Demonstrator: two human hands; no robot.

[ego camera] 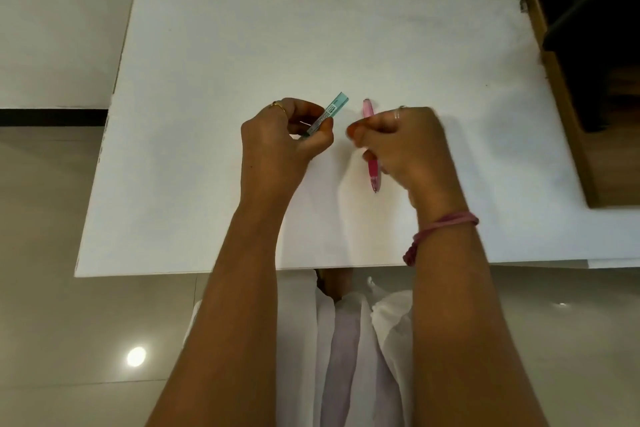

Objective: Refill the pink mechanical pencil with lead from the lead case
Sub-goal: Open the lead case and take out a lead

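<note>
My left hand holds a slim teal lead case between thumb and fingers, its far end pointing up and to the right. The pink mechanical pencil is gripped in my right hand, with its cap end sticking out beyond the fingers and its tip pointing toward me. My right thumb and forefinger are pinched together near the case, a small gap apart from it. Both hands hover over the middle of the white table. Whether a lead is pinched in the fingers is too small to tell.
A wooden box with a dark object in it sits at the table's right edge. A pink band circles my right wrist. The table's front edge lies close to my body, with tiled floor on the left.
</note>
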